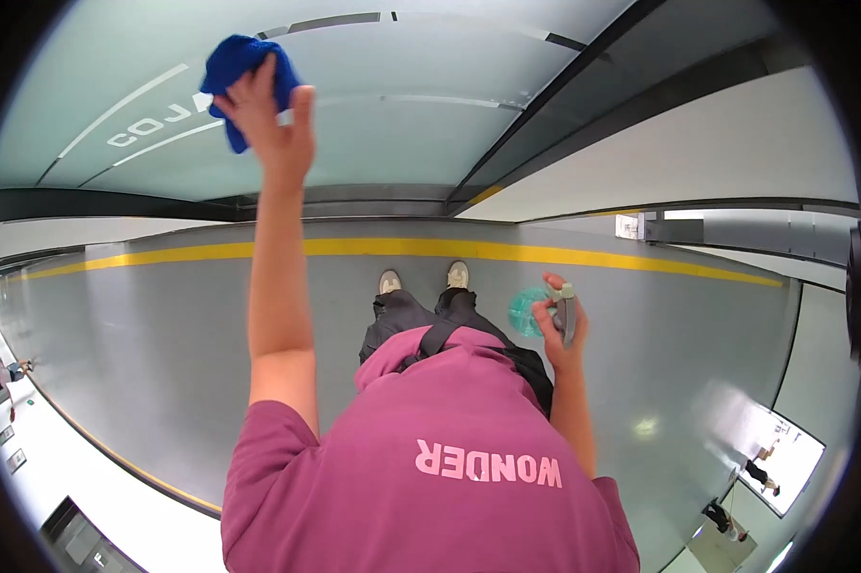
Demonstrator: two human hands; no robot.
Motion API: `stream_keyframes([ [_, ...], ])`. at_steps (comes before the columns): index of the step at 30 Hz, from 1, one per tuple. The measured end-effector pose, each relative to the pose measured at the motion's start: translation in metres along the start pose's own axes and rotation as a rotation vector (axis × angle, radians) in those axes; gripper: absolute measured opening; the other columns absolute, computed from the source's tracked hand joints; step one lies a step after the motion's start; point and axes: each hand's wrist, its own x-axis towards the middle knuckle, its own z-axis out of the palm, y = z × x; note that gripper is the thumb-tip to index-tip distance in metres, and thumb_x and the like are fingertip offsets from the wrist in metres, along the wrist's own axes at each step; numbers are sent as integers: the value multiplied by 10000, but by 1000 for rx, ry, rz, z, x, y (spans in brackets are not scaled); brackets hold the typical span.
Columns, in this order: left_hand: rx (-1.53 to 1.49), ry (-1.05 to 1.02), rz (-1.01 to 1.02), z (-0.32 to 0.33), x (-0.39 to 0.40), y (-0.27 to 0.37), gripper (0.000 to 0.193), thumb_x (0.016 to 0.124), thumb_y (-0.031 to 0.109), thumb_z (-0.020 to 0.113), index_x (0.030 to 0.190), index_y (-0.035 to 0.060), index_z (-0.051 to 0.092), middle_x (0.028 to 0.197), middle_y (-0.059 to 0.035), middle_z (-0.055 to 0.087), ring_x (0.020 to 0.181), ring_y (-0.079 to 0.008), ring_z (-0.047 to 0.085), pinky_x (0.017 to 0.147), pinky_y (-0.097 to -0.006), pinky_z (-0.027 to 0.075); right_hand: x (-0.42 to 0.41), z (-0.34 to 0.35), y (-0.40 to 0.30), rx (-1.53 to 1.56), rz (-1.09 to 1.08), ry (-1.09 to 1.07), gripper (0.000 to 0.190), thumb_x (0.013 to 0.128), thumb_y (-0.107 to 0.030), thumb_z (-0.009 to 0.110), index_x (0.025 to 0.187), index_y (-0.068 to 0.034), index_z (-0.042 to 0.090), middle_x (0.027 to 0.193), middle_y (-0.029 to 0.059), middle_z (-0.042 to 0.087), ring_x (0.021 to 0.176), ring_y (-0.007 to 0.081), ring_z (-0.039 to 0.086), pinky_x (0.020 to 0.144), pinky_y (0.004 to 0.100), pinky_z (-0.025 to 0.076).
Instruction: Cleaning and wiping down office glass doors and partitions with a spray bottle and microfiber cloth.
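Observation:
Far out at arm's length, my left hand (269,118) presses a blue cloth (233,64) flat against a frosted glass panel (387,150). Its fingers are spread over the cloth, which covers part of the white lettering on the glass. At my right side, my right hand (568,326) grips a spray bottle (525,312) by its grey trigger head. The bottle's body is translucent green and hangs over the floor. What is inside it I cannot tell.
Dark metal frames (545,114) edge the glass. A yellow line (402,247) runs along the grey floor (151,322) before my shoes (458,275). To the right lies a white wall panel (674,150). Other people stand far off at the left and lower right.

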Motion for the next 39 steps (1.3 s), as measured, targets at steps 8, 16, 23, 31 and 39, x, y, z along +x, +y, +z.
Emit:
stream_keyframes([
  [8,-100,-352,75,100,-46,114,547,828,281,587,1356,162,510,1347,-75,525,1353,-323,350,1120,-580,48,-11,-11,7,-21,12,24,363,844,-91,690,1190,-31,596,1202,84,623,852,108,595,730,261,493],
  [16,-14,-106,289,134,-50,141,294,744,167,620,1010,252,710,1041,98,653,1086,-162,547,1067,-442,309,1,-1,4,4,-37,-3,376,837,-65,675,1198,-17,580,1211,100,616,858,122,602,728,267,500],
  [23,241,-243,239,70,-77,37,439,712,198,706,1149,207,666,976,-85,644,959,-330,576,1013,-579,354,9,8,7,28,-149,-69,366,842,-64,662,1196,-20,579,1207,121,618,927,167,617,749,280,512],
  [31,-16,235,-400,40,-14,23,687,955,242,449,1471,-79,128,1522,-329,89,1422,-482,38,1149,-541,28,-1,12,11,11,-80,-89,372,842,-82,665,1198,-17,577,1207,120,622,947,178,617,765,298,514],
  [39,-31,-274,191,119,-77,88,453,803,178,585,1254,192,606,1147,-62,602,1159,-306,499,1040,-534,266,-10,20,4,85,-5,0,370,851,-88,659,1203,-14,574,1200,116,620,919,166,609,771,289,508],
])
